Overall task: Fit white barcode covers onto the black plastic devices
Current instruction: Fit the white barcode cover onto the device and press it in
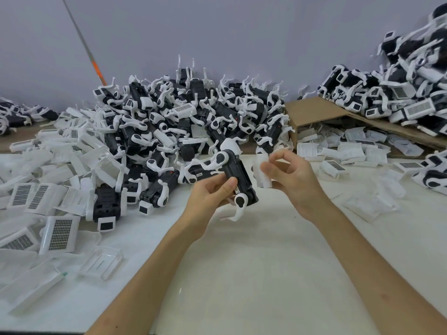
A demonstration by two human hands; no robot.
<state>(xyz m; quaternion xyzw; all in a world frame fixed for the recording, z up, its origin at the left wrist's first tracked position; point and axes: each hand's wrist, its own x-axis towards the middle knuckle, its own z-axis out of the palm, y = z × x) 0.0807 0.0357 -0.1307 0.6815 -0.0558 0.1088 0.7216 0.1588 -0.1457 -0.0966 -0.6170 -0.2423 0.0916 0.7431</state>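
Fingers (227, 187) of my left hand (210, 197) are wrapped round the device (238, 176), thumb on its near side, holding it tilted above the surface (242, 262) at mid scene. My right hand (295, 182) pinches a cover (262, 176) just right of it; I cannot tell whether the two parts touch. To do this well I would grip the black body firmly, clear of its white arms, and turn the cover until its open side faces the device. Then I would line up the edges and press evenly until it seats. From here I cannot tell which face takes it. Forcing it on askew could, I think, bend the thin plastic. Loose covers (60, 233) lie across the left of the white surface, and a heap of devices (188, 122) sits far behind the hands. At far right a cardboard box (312, 114) spills more covers, with a further pile (406, 93) on it against a plain lilac wall (217, 32).
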